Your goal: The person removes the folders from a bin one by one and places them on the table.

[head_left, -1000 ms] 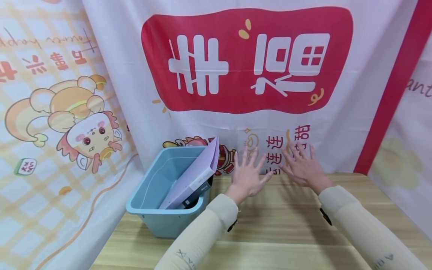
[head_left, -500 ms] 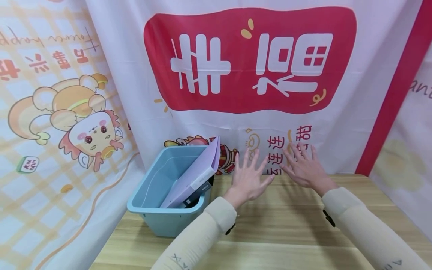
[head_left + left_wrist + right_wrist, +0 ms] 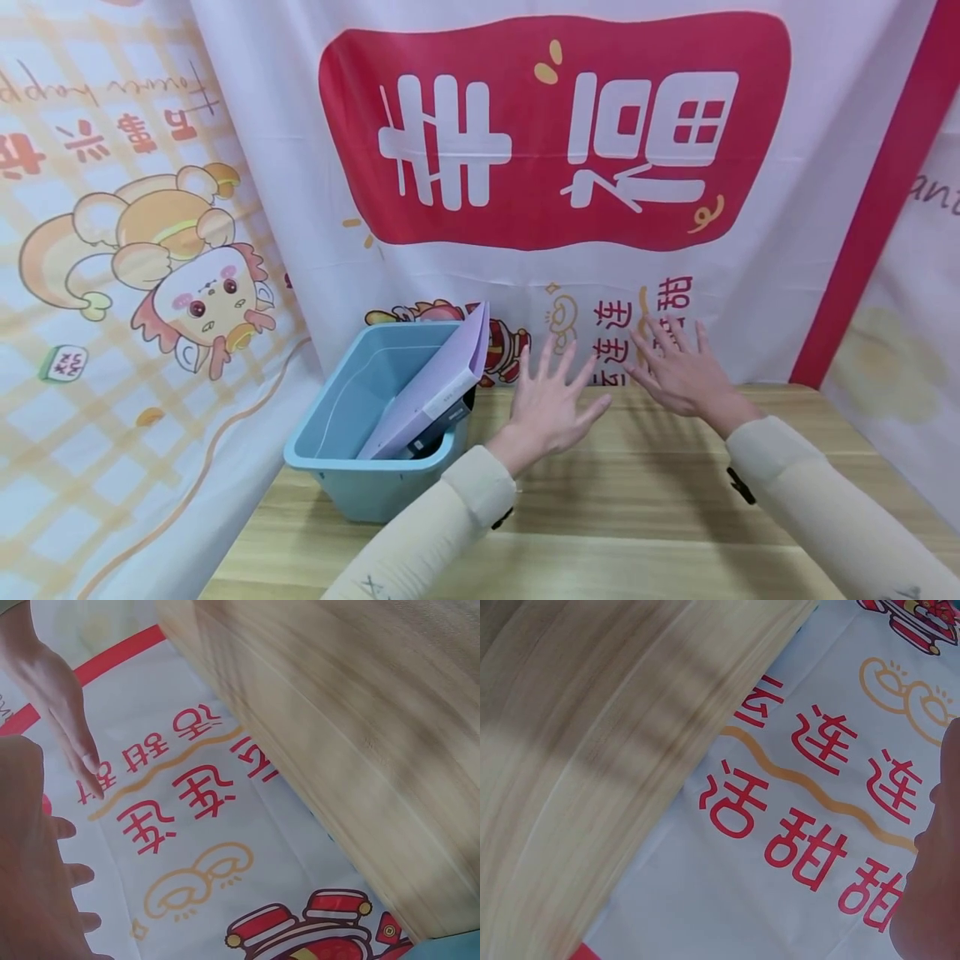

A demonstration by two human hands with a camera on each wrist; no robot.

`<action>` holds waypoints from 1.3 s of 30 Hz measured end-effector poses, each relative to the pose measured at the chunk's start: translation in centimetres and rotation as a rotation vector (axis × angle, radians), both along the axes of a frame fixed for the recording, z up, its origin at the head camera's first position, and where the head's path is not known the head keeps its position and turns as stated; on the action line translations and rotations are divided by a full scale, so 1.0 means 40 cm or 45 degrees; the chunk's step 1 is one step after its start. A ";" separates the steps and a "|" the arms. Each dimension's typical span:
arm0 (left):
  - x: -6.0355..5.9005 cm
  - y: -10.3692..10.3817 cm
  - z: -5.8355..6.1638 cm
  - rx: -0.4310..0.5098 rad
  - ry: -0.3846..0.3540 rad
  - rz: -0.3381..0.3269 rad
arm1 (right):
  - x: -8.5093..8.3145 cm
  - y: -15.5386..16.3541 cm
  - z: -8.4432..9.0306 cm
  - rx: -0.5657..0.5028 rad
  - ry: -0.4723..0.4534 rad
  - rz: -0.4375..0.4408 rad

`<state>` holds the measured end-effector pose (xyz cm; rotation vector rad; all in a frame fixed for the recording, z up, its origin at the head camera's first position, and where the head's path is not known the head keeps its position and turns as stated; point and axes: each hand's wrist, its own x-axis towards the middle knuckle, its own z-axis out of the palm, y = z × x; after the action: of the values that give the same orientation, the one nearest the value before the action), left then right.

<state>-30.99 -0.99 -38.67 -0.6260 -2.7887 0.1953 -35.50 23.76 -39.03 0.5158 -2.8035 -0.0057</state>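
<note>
the left hand [image 3: 551, 404] hovered above the wooden table [image 3: 637, 508] with its fingers spread apart, holding nothing. the right hand [image 3: 678, 371] hung beside it, near but apart, fingers likewise spread and gripping nothing. just left of the left hand stood a blue bin [image 3: 352, 421] at the table's back left corner, with a lilac folder [image 3: 435, 387] leaning tilted inside it against the near right rim. a printed cloth backdrop [image 3: 555, 133] hung behind the table.

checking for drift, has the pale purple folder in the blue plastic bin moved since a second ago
No. The pale purple folder leans in the blue plastic bin as before, its top corner at the same spot on the printed backdrop.
</note>
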 end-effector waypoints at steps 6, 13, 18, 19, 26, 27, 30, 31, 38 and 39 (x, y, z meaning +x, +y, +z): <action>0.021 -0.025 0.002 0.008 0.001 -0.029 | 0.012 -0.007 0.002 -0.012 -0.014 0.002; 0.049 -0.046 0.003 0.025 -0.007 -0.048 | 0.032 -0.019 0.004 -0.012 -0.064 0.027; 0.066 -0.063 -0.001 0.008 -0.005 -0.070 | 0.035 -0.026 -0.006 -0.029 -0.055 0.046; 0.070 -0.068 -0.003 0.001 -0.003 -0.077 | 0.036 -0.027 -0.008 -0.035 -0.052 0.048; 0.102 -0.096 -0.008 -0.029 -0.009 -0.128 | 0.051 -0.042 -0.012 -0.048 -0.028 0.064; 0.106 -0.100 -0.009 -0.037 -0.005 -0.131 | 0.054 -0.044 -0.012 -0.054 -0.021 0.071; 0.117 -0.111 -0.010 -0.054 0.005 -0.141 | 0.060 -0.050 -0.011 -0.054 -0.016 0.080; 0.121 -0.115 -0.010 -0.055 0.008 -0.147 | 0.062 -0.052 -0.011 -0.051 -0.017 0.082; 0.136 -0.151 -0.014 -0.047 0.040 -0.180 | 0.072 -0.069 -0.007 -0.042 -0.019 0.091; 0.139 -0.157 -0.014 -0.049 0.040 -0.183 | 0.074 -0.072 -0.006 -0.043 -0.021 0.093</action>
<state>-25.45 -7.26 -39.23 -0.8224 -2.7022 0.2280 -32.54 20.88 -39.28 0.6121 -2.7936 0.0613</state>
